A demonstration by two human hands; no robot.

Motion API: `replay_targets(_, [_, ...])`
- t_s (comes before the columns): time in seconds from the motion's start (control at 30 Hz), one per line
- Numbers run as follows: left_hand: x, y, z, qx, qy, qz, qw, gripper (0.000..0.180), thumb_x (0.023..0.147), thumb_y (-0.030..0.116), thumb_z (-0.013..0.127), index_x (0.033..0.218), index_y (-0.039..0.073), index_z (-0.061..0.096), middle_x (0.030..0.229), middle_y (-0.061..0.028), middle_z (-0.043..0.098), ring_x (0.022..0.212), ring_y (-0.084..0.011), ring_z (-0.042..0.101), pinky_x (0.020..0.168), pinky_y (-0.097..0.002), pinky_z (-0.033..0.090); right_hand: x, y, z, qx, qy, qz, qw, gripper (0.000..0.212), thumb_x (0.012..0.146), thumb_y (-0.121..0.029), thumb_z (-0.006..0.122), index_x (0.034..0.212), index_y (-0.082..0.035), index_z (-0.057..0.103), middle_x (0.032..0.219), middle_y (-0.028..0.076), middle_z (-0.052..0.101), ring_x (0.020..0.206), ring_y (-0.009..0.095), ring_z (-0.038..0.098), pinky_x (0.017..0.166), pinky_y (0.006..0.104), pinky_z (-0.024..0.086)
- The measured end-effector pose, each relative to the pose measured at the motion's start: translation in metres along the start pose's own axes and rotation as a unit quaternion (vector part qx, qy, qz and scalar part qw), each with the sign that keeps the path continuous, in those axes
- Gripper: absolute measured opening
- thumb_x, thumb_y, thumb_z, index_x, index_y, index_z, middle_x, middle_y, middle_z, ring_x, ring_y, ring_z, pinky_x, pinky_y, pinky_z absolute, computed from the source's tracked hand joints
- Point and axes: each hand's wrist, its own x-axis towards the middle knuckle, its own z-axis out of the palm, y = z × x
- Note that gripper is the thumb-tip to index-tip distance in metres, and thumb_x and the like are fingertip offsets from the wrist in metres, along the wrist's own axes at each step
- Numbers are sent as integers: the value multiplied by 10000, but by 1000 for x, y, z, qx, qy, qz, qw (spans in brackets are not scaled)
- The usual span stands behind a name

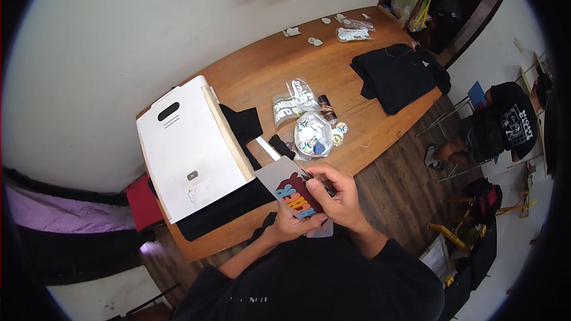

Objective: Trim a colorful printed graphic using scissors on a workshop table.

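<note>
A translucent printed sheet (285, 181) with a maroon patch and bright bubble lettering, much like a transfer film, is held up in front of my body. My left hand (288, 226) grips its lower edge, thumb on top. At the upper right edge my right hand (338, 199) has its thumb and fingers closed together against the sheet. Something small and dark shows by those fingers, too small to name. Just beyond the hands, a clear round tub (313, 134) of stickers stands on the wooden table (262, 62).
A large white press-like machine (190, 148) lies over black cloth (223, 211) on the left. Clear printed film (295, 102) and a dark can (327, 109) are beside the tub. Folded black garments (395, 77) lie far right. Another person (511, 122) is off to the right.
</note>
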Motion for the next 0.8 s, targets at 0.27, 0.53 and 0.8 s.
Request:
replay_targets(0.27, [-2, 0, 1, -1, -35, -18, 999, 396, 779, -13, 678, 1098, 12, 444, 853, -43, 596, 729, -110, 614, 639, -227, 495, 3, -5, 0, -7, 1, -10, 1000, 176, 872, -51, 564, 1009, 59, 568, 844, 55, 621, 774, 79, 580, 694, 207, 458])
replay_targets(0.53, [-6, -5, 0, -11, -31, -40, 999, 373, 773, -5, 686, 1074, 14, 467, 851, -39, 598, 745, -105, 612, 649, -227, 497, 8, -5, 0, -6, 12, -17, 1000, 180, 869, -51, 567, 1010, 60, 567, 827, 40, 612, 770, 68, 566, 695, 203, 451])
replay_targets(0.8, [-3, -3, -2, 10, -43, -69, 997, 323, 781, 10, 677, 1031, 16, 472, 784, -25, 594, 686, -88, 595, 606, -213, 471, 22, 1, 0, -38, 8, -48, 998, 161, 878, -57, 566, 1004, 43, 568, 841, 14, 588, 755, 45, 527, 669, 187, 425])
